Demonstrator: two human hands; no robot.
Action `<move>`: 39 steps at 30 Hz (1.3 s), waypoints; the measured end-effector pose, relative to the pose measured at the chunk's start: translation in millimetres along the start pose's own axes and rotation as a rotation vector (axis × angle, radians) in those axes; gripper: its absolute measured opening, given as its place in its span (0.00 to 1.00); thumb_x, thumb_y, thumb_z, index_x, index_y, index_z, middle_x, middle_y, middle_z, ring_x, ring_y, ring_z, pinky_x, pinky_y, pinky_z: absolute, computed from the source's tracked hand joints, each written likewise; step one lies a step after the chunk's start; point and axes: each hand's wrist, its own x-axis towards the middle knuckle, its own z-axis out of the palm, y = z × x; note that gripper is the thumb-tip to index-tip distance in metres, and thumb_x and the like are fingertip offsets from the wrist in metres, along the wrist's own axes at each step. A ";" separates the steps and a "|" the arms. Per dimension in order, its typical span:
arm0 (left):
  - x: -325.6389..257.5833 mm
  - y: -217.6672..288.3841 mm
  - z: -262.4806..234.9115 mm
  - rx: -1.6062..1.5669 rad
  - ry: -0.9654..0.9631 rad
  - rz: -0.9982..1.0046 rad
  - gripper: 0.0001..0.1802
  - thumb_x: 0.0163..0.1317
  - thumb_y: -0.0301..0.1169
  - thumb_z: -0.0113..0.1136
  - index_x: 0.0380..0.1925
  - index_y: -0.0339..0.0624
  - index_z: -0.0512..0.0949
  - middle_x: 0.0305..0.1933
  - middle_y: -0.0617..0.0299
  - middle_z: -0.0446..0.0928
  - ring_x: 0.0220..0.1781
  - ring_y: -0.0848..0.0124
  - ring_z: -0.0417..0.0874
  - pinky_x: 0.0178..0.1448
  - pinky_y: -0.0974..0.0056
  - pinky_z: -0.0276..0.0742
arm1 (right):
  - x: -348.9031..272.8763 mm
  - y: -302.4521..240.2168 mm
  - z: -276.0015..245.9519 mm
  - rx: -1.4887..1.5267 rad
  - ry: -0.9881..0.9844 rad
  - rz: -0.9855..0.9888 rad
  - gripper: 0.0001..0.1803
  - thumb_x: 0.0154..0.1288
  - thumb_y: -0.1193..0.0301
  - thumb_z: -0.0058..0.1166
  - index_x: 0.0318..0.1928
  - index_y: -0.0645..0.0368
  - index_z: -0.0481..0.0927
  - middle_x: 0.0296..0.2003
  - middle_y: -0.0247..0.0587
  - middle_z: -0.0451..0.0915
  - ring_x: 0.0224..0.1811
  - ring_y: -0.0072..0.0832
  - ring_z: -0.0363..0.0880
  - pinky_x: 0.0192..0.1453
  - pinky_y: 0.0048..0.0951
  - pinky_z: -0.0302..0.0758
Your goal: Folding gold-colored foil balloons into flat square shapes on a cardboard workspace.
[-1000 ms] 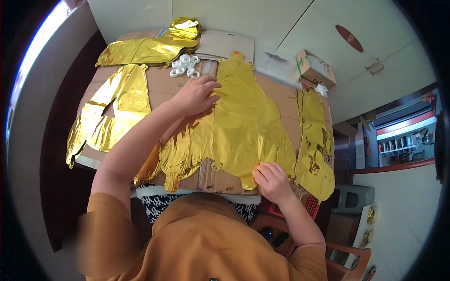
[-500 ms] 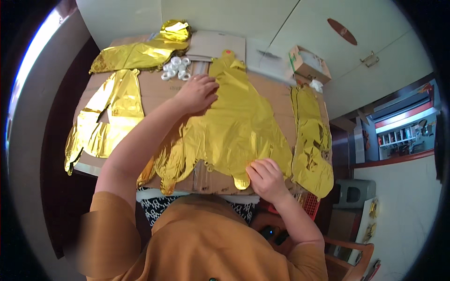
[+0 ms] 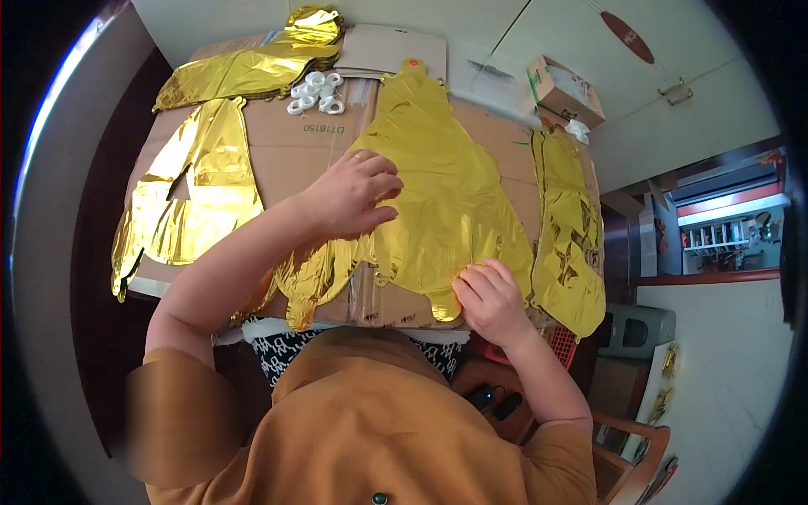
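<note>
Two hands [image 3: 491, 303] at seemingly one gold foil piece [image 3: 438, 185]

Stamped in green letters and digits across the flat brown cardboard sheet [image 3: 290, 157]; marked with unreadably small writing on the oval reddish-brown plaque [image 3: 627, 37] beyond its far right corner.

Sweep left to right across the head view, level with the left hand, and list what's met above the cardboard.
Left gold foil piece → left hand → middle gold foil sheet → right gold foil piece.
</note>
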 end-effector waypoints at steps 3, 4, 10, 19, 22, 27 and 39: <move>-6.0 -4.8 5.7 0.034 0.059 0.055 0.17 0.59 0.40 0.70 0.43 0.43 0.83 0.54 0.56 0.79 0.59 0.53 0.77 0.68 0.51 0.70 | -1.5 1.5 -1.2 -0.014 -0.005 -0.005 0.08 0.56 0.74 0.60 0.36 0.61 0.80 0.36 0.43 0.80 0.44 0.39 0.82 0.58 0.44 0.78; -6.2 -6.4 8.3 0.045 0.079 0.061 0.17 0.58 0.41 0.70 0.43 0.43 0.83 0.54 0.56 0.79 0.60 0.54 0.76 0.68 0.51 0.70 | -1.9 1.8 -1.6 -0.013 -0.012 -0.006 0.07 0.56 0.74 0.60 0.36 0.61 0.80 0.36 0.43 0.80 0.45 0.39 0.82 0.58 0.44 0.78; -2.9 -0.5 8.8 0.037 0.076 0.048 0.19 0.57 0.42 0.71 0.44 0.42 0.83 0.55 0.55 0.78 0.62 0.53 0.75 0.69 0.51 0.70 | -0.8 1.9 -2.5 -0.011 -0.024 -0.012 0.07 0.56 0.73 0.60 0.36 0.60 0.80 0.36 0.43 0.80 0.45 0.38 0.83 0.59 0.46 0.78; -4.8 9.3 11.6 0.032 0.028 0.073 0.24 0.55 0.40 0.74 0.49 0.42 0.81 0.56 0.51 0.76 0.62 0.49 0.74 0.68 0.48 0.70 | -7.4 0.6 -2.4 0.009 -0.037 -0.007 0.09 0.54 0.72 0.61 0.37 0.59 0.80 0.38 0.42 0.80 0.45 0.38 0.82 0.60 0.47 0.77; -6.6 7.5 14.0 0.018 0.023 0.073 0.26 0.53 0.39 0.74 0.51 0.42 0.80 0.57 0.51 0.75 0.62 0.48 0.74 0.68 0.47 0.70 | -4.2 -2.7 -15.3 0.073 -0.055 0.058 0.13 0.51 0.69 0.64 0.39 0.58 0.81 0.39 0.41 0.81 0.46 0.39 0.82 0.60 0.48 0.76; -9.6 7.0 12.7 0.044 0.023 0.072 0.28 0.51 0.39 0.74 0.52 0.43 0.79 0.57 0.51 0.76 0.62 0.48 0.74 0.68 0.46 0.69 | -36.9 -15.9 -52.0 0.244 0.150 0.455 0.12 0.58 0.68 0.66 0.41 0.60 0.84 0.38 0.41 0.83 0.39 0.39 0.83 0.48 0.41 0.77; -10.4 5.4 16.6 0.065 0.060 0.099 0.27 0.52 0.41 0.73 0.52 0.43 0.79 0.56 0.51 0.77 0.60 0.47 0.76 0.68 0.46 0.69 | -34.7 -13.5 -44.2 0.219 0.245 1.011 0.33 0.59 0.67 0.72 0.62 0.66 0.75 0.53 0.54 0.81 0.56 0.45 0.80 0.60 0.40 0.77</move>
